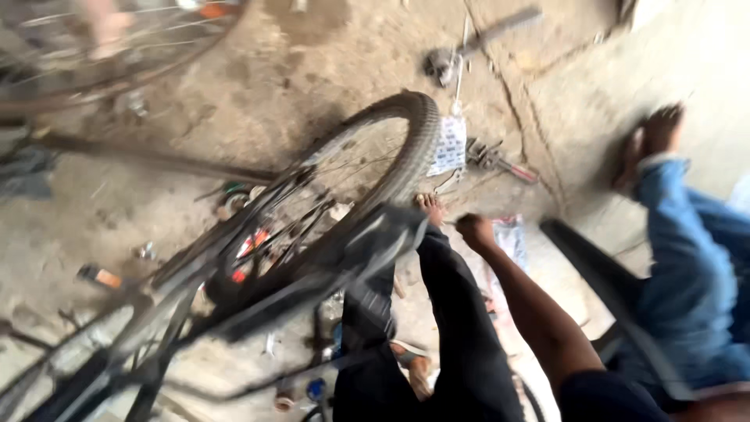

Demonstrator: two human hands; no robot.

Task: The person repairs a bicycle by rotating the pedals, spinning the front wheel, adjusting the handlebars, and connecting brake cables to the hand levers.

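Right hand (475, 231) fisted, contents unclear, beside blurred black bicycle wheel (367, 168), knobbly tyre, thin spokes

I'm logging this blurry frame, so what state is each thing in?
Bicycle wheel: tyre on, tilted, off the ground.
Right hand: closed in a fist; what it holds is too blurred to tell.
Left hand: not in view.
Pliers: lying flat on the floor.
Printed packet: lying flat beside the tyre.
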